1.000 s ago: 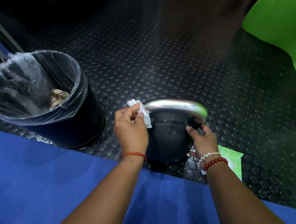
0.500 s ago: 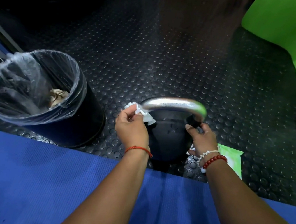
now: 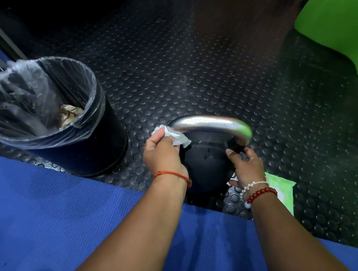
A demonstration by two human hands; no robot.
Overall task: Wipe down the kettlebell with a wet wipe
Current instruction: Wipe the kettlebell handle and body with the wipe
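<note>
A black kettlebell (image 3: pixel 206 159) with a shiny steel handle (image 3: pixel 211 122) stands on the studded black floor, just beyond the blue mat. My left hand (image 3: pixel 162 156) grips a crumpled white wet wipe (image 3: pixel 179 137) and presses it against the left foot of the handle. My right hand (image 3: pixel 245 167) holds the kettlebell's right side, thumb up at the base of the handle's right leg. The lower part of the bell is hidden between my wrists.
A black bin (image 3: pixel 63 143) lined with a clear bag, crumpled paper inside, stands to the left. A green wipe packet (image 3: pixel 282 190) lies on the floor behind my right wrist. The blue mat (image 3: pixel 48 220) fills the foreground; a green surface (image 3: pixel 357 33) rises at the right.
My left hand has slid the wipe a little down the left leg of the handle and shifted slightly left. My right hand keeps its hold on the bell.
</note>
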